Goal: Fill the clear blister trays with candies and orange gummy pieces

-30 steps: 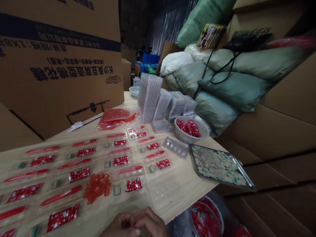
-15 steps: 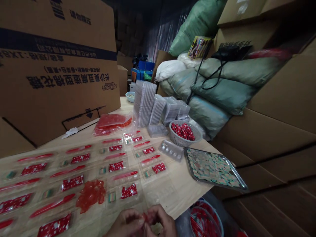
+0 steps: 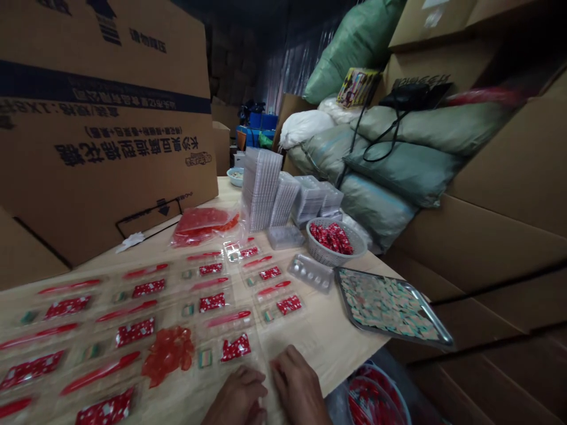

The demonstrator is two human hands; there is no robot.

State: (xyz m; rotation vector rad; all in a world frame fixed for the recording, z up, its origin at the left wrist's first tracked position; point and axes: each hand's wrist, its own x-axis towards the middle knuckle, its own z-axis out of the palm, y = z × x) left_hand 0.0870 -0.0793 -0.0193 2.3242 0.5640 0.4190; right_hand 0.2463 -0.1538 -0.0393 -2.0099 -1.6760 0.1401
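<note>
A dim storeroom closes in around a table with a pale wood-grain top (image 3: 339, 348). A huge brown cardboard carton (image 3: 106, 195) with a dark blue band stands along its left side; past the far right edge, grey-green woven sacks (image 3: 401, 171) lie heaped against more cardboard boxes (image 3: 500, 242), with a bulging white sack (image 3: 305, 128) beside them.

On the far part of the tabletop rise tall stacks of clear plastic trays (image 3: 261, 189), next to a clear bag of red sheets (image 3: 204, 219). A whitish perforated plastic basket (image 3: 321, 255) holds red sachets, and near the right edge a shallow metal tray (image 3: 438, 323) carries a layer of small pale-and-green pieces. Below that edge sits a round tub (image 3: 404, 401) with red contents.

Rows of filled clear trays cover the left and middle of the surface — each with a long red plastic piece (image 3: 228, 319), a white-dotted red sachet (image 3: 236, 347) and a small striped piece (image 3: 205, 358). Among them lies a heap of translucent orange-red discs (image 3: 168, 356).

The left hand (image 3: 241, 392), fingers curled, is just beside the nearest sachet; the right hand (image 3: 299, 383) is close by, fingers bent downward — I cannot tell whether either pinches anything.
</note>
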